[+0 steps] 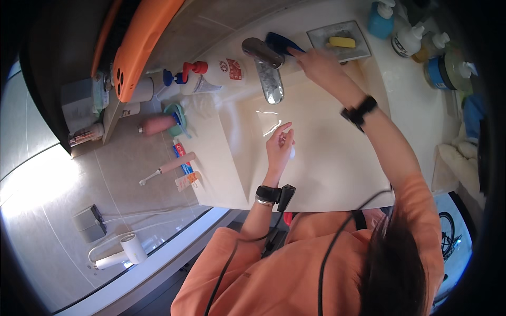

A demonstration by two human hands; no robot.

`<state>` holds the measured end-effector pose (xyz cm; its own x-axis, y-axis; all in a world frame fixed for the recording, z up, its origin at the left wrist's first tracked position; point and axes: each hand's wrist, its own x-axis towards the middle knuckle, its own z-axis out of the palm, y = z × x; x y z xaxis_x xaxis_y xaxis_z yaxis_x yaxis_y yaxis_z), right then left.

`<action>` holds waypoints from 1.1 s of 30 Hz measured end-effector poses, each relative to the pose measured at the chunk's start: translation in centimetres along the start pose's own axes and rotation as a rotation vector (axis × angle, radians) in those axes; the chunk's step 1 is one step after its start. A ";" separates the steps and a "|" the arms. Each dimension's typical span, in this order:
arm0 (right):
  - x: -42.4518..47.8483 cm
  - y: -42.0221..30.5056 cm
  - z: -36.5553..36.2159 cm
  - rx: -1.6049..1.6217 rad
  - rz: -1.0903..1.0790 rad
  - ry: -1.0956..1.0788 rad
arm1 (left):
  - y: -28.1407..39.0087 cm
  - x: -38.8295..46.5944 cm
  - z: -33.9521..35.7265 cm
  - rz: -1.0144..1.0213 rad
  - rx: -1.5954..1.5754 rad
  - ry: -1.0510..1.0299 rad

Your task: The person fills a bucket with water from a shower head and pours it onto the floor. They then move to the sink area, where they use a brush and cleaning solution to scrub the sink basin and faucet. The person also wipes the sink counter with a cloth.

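Note:
My right hand [322, 69] reaches to the far side of the washbasin [332, 158], its fingers on the end of a dark blue brush-like thing [280, 42] beside the metal faucet [269, 81]. Whether the fingers grip it or only touch it, I cannot tell. Just right of that hand, a yellow bar of soap [342, 42] lies on a grey square dish [361, 46]. Over the basin, in front of the spout, my left hand [280, 148] has its fingers curled, with a small white thing [292, 152] at its edge, partly hidden.
Pump bottles [231, 72] stand left of the faucet, and more pump bottles [407, 41] at the upper right. A pink electric toothbrush [176, 162] and a toothpaste tube [182, 158] lie at the left. Black cables [328, 252] run over my clothing. An orange phone case [142, 47] is close at upper left.

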<state>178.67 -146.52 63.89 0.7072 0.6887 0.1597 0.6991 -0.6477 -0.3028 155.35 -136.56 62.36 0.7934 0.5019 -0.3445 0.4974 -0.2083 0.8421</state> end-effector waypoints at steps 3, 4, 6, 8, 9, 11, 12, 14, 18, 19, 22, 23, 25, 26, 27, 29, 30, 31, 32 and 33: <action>0.3 0.9 -0.2 -0.043 -0.070 -0.028 | -0.1 0.1 -0.2 -0.015 -0.013 0.005; -0.1 1.5 -1.1 -0.047 -0.075 -0.064 | -0.1 0.1 -0.3 -0.014 -0.024 0.012; -1.1 2.7 -3.6 0.009 0.022 -0.199 | -0.2 0.0 -0.6 -0.030 -0.034 0.026; -0.6 2.8 -3.3 -0.022 -0.027 -0.138 | -0.4 0.1 -0.7 -0.025 -0.043 0.037; -0.2 3.1 -1.7 -0.087 -0.104 -0.013 | -0.3 0.1 -0.2 -0.008 -0.047 0.020; 0.6 2.7 -0.9 -0.123 -0.160 -0.003 | -0.2 -0.2 -0.1 0.002 -0.040 0.002; 1.6 1.8 -1.5 -0.100 -0.140 -0.116 | 0.0 -0.3 -0.2 0.000 -0.036 0.001; 2.6 2.9 -2.6 -0.116 -0.181 -0.218 | 0.1 -0.8 -0.5 -0.010 -0.028 0.010; 3.5 7.5 -4.4 -0.254 -0.389 -0.132 | -0.3 -1.2 -0.5 -0.027 -0.057 0.035; 3.9 7.2 -4.6 -0.280 -0.438 -0.104 | -0.5 -1.3 -0.4 -0.033 -0.074 0.043; 5.9 3.3 -0.1 -0.266 -0.491 -0.063 | -0.2 -1.6 -0.4 -0.047 -0.034 0.041; 5.7 4.2 -0.2 -0.262 -0.496 -0.075 | 0.0 -1.4 -0.5 -0.044 -0.037 0.039; 4.9 5.8 -1.8 -0.238 -0.519 -0.115 | 0.1 -1.6 -1.1 -0.062 -0.046 0.046; 4.5 6.7 -3.4 -0.236 -0.447 -0.204 | -0.1 -1.5 -1.3 -0.064 -0.057 0.055; 4.4 7.2 -5.0 -0.228 -0.391 -0.292 | -0.6 -1.6 -1.9 -0.072 -0.070 0.081; 4.6 7.7 -5.6 -0.244 -0.408 -0.283 | -1.0 -1.5 -1.7 -0.071 -0.094 0.103; 4.8 8.3 -4.5 -0.267 -0.474 -0.188 | -0.9 -1.1 -1.2 -0.060 -0.103 0.092; 5.0 7.6 -3.7 -0.271 -0.557 -0.092 | -0.9 -1.1 -1.2 -0.064 -0.102 0.102; 5.4 7.1 -3.0 -0.271 -0.529 -0.124 | -0.8 -1.0 -1.2 -0.055 -0.091 0.096; 5.9 5.4 -2.4 -0.264 -0.504 -0.162 | -0.7 -1.0 -1.2 -0.055 -0.079 0.092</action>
<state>186.82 -146.76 65.50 0.2702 0.9602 0.0714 0.9620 -0.2722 0.0208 153.80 -135.88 62.67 0.7282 0.5865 -0.3546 0.5071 -0.1131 0.8544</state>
